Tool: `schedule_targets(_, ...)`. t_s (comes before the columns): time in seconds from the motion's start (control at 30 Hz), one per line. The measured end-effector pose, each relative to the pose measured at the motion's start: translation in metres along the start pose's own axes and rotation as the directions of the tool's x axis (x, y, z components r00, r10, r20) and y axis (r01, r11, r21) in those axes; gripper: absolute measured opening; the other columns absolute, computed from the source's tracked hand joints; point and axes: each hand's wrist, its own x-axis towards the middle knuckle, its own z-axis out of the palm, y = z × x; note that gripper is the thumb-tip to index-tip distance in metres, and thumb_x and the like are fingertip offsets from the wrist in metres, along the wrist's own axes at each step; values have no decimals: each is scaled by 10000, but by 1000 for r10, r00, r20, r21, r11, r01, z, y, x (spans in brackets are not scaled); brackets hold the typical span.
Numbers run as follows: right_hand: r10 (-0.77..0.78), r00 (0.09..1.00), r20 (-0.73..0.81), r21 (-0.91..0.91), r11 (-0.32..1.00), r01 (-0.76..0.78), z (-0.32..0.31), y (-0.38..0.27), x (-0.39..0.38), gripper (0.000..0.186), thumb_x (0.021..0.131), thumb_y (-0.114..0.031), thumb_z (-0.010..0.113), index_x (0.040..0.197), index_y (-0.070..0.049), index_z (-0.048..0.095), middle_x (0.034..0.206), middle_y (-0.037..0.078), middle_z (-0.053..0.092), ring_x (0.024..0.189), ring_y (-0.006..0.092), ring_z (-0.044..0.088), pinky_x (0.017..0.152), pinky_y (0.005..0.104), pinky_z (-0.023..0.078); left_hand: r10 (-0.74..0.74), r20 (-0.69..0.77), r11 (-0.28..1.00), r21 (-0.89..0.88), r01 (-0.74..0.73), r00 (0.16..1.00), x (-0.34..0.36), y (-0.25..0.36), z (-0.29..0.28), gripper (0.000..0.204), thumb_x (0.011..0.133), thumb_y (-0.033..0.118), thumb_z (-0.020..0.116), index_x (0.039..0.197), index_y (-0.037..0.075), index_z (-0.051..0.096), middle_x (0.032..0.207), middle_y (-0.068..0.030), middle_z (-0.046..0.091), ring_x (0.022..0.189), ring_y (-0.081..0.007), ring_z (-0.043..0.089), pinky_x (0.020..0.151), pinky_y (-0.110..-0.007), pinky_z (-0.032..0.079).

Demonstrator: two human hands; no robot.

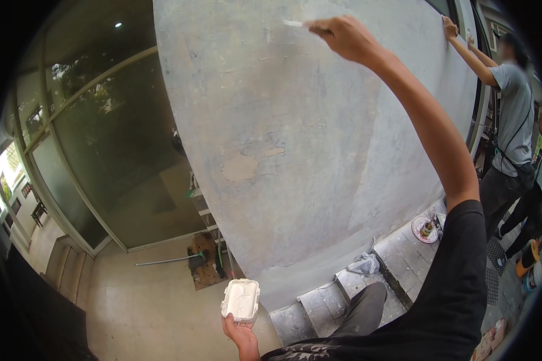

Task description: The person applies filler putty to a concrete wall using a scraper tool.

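My right hand is raised high against the grey wall, its fingers closed round a putty knife. The knife's pale flat end points left, close to the wall surface; whether it touches cannot be told. Low down, my left hand grips a small rectangular white tub from beneath, thumb over the near side. White paste lies inside the tub and smears its rim. Bare tan patches show mid-wall where the paint has flaked.
Grey tiled steps run along the wall's foot, with a crumpled plastic bag and a round plate on them. A broom lies left by a glass door. Another person works at the far right.
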Motion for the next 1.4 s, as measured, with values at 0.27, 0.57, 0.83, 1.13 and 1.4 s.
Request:
schedule_targets(0.27,9,982,190,21,1000,-13,87,-18,-65,547,855,-20,557,1392,-87,478,595,157,603,462,225,556,443,381,435,0,-4,1000,-9,-1,1000,1,-8,-10,633,876,372,529,1396,44,379,1387,-200,441,1229,-369,504,936,-513,485)
schedule_targets(0.57,-132,956,-261,-254,965,64,4,14,-17,186,916,-238,621,1012,-122,730,752,105,691,567,241,623,484,351,494,41,-40,999,-4,-41,998,-4,-1,-25,606,874,357,521,1385,58,390,1374,-205,449,1216,-378,509,910,-506,493)
schedule_targets(0.83,-77,995,-61,-160,985,66,37,26,25,195,906,-185,640,967,-20,724,885,127,677,768,276,628,737,371,506,51,-87,999,-15,-53,995,0,-1,-25,646,876,393,525,1402,49,375,1393,-193,435,1218,-361,514,901,-503,495)
schedule_targets(1.13,-286,938,-197,-143,955,261,8,0,1,122,869,-127,662,904,-29,725,885,99,674,865,257,594,789,367,459,70,-83,995,-60,-75,994,3,9,-29,563,874,305,521,1371,69,402,1355,-211,456,1190,-398,520,897,-509,504)
schedule_targets(1.4,-329,934,-137,-144,940,310,37,-15,27,140,853,-49,646,964,-26,728,930,118,674,918,246,604,830,378,461,103,-79,993,-45,-107,992,2,11,-18,642,876,369,525,1403,37,369,1389,-205,439,1210,-369,523,903,-497,506)
